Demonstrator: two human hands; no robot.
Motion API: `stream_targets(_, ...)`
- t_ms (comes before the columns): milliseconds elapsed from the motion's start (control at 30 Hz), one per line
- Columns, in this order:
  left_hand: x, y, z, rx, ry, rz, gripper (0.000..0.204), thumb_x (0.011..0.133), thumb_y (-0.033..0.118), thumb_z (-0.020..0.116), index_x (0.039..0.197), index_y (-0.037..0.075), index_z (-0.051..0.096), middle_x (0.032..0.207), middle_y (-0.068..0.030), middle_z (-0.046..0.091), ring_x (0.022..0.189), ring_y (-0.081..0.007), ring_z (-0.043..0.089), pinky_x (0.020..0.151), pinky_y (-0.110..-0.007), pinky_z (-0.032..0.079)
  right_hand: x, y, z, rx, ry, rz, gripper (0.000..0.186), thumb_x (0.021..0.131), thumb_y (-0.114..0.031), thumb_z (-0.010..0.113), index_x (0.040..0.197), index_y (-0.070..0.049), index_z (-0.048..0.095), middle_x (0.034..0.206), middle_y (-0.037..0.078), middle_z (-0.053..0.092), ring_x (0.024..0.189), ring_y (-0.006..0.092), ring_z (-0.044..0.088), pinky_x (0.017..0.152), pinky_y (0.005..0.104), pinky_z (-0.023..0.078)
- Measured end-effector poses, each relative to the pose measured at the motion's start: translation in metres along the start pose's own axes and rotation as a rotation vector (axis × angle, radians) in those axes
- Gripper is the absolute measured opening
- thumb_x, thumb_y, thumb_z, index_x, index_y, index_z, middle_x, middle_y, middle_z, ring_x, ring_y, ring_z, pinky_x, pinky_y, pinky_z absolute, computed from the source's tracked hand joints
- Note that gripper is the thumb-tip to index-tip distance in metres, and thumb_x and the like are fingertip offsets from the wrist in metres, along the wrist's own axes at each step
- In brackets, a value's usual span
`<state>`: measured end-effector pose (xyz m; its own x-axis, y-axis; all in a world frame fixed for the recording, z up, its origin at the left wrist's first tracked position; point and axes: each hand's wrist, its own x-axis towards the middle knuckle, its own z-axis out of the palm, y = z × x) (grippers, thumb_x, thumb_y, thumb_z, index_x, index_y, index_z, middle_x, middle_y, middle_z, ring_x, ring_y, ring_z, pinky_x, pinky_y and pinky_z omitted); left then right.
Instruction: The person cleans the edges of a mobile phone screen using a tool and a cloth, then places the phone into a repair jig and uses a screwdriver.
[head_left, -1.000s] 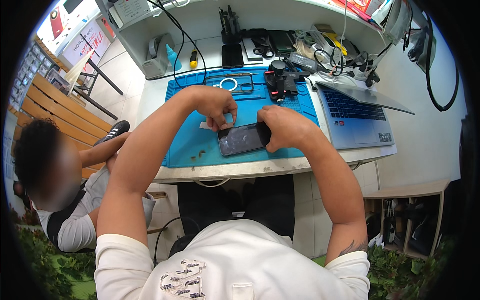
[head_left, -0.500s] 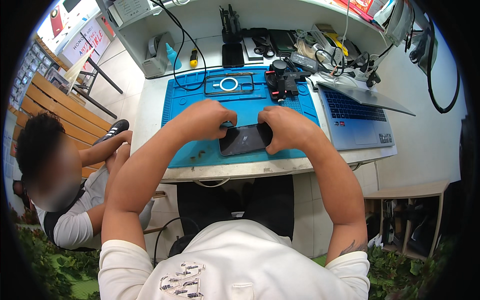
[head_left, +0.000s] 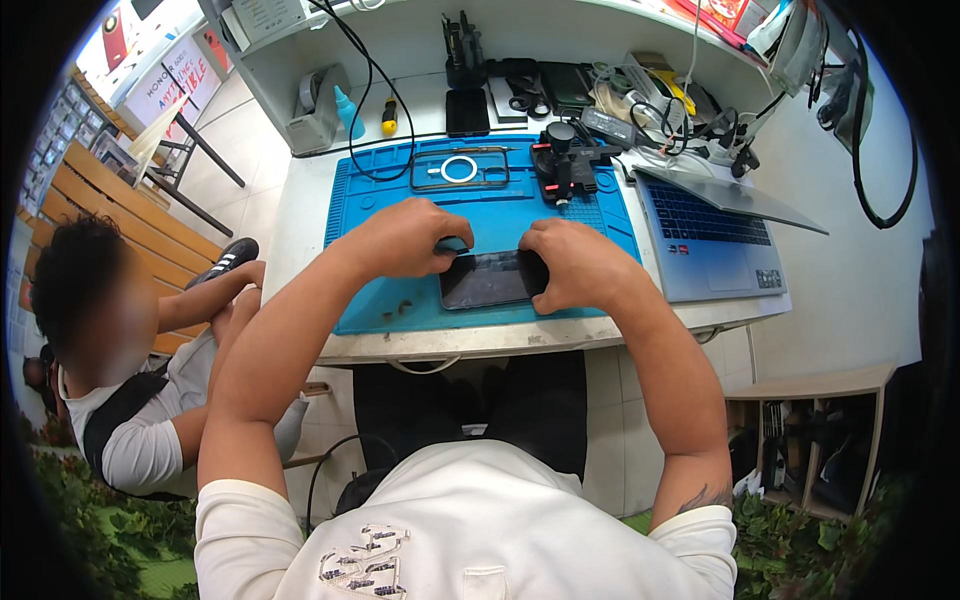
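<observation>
A black smartphone [head_left: 483, 282] lies screen up near the front of the blue work mat [head_left: 385, 305]. Its right end is gripped by my right hand [head_left: 575, 262], thumb at the lower edge and fingers at the upper one. My left hand [head_left: 420, 238] is closed at the phone's upper left corner; what its curled fingertips hold is hidden. Behind the phone are a phone case with a white ring [head_left: 459, 169] and a black clamp-like tool [head_left: 565, 165].
A laptop [head_left: 705, 235] stands right of the mat. Cables, a blue bottle [head_left: 349, 115], a yellow-black screwdriver [head_left: 389, 118] and tool holders [head_left: 463, 55] crowd the back shelf. A seated person [head_left: 140, 420] is at my left, beside a wooden bench [head_left: 110, 200].
My left hand has come lower and curled further; the pale strip under its fingers a second ago is out of sight. My right hand stays on the phone, shifted very slightly.
</observation>
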<state>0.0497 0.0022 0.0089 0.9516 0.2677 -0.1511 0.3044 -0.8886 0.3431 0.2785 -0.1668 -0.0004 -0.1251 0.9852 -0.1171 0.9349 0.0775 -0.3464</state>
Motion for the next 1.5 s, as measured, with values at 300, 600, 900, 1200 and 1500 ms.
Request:
stream_targets(300,-0.005,-0.004,0.012,0.025,0.103,0.083,0.034,0.089,0.009,0.08,0.122,0.016,0.081,0.106,-0.008,0.083,0.088,-0.0285,0.08,0.082,-0.041,0.063,-0.001,-0.004,-0.001,-0.043,-0.045,0.018,0.065,0.068,-0.023,0.092,0.126,0.003,0.077,0.123,0.016,0.074,0.122,0.035,0.069,0.109,0.0439,0.059)
stream_targets(600,0.0,-0.006,0.016,-0.003,0.11,0.094,0.034,0.091,0.009,0.081,0.124,0.016,0.08,0.108,-0.0084,0.083,0.089,-0.0298,0.08,0.082,-0.042,0.063,0.001,0.001,0.004,-0.01,0.016,-0.017,0.05,0.065,-0.021,0.094,0.108,0.001,0.079,0.114,0.017,0.075,0.114,0.0381,0.071,0.104,0.0452,0.06)
stream_targets(900,0.012,0.004,0.024,-0.201,0.229,0.071,0.029,0.094,0.009,0.083,0.122,0.014,0.082,0.105,-0.0066,0.083,0.083,-0.0229,0.076,0.077,-0.036,0.06,0.003,0.005,-0.007,0.036,-0.043,-0.015,0.066,0.064,-0.021,0.095,0.123,0.004,0.078,0.118,0.02,0.076,0.113,0.0397,0.074,0.102,0.0459,0.061)
stream_targets(1200,-0.032,-0.015,0.024,-0.845,0.34,-0.37,0.033,0.088,0.013,0.085,0.116,-0.003,0.081,0.079,-0.0038,0.073,0.071,-0.0116,0.073,0.066,-0.026,0.059,0.002,0.006,-0.006,0.077,-0.094,0.022,0.075,0.061,-0.033,0.097,0.121,0.008,0.078,0.116,0.024,0.078,0.107,0.0406,0.077,0.099,0.0449,0.062)
stream_targets(1500,-0.041,-0.011,0.051,-0.926,0.396,-0.577,0.031,0.091,0.02,0.086,0.106,-0.007,0.08,0.083,-0.009,0.079,0.07,-0.0156,0.077,0.063,-0.027,0.061,-0.028,-0.026,0.022,0.062,0.117,0.168,0.061,0.068,-0.035,0.092,0.109,0.007,0.077,0.11,0.023,0.075,0.105,0.0408,0.075,0.098,0.0458,0.062)
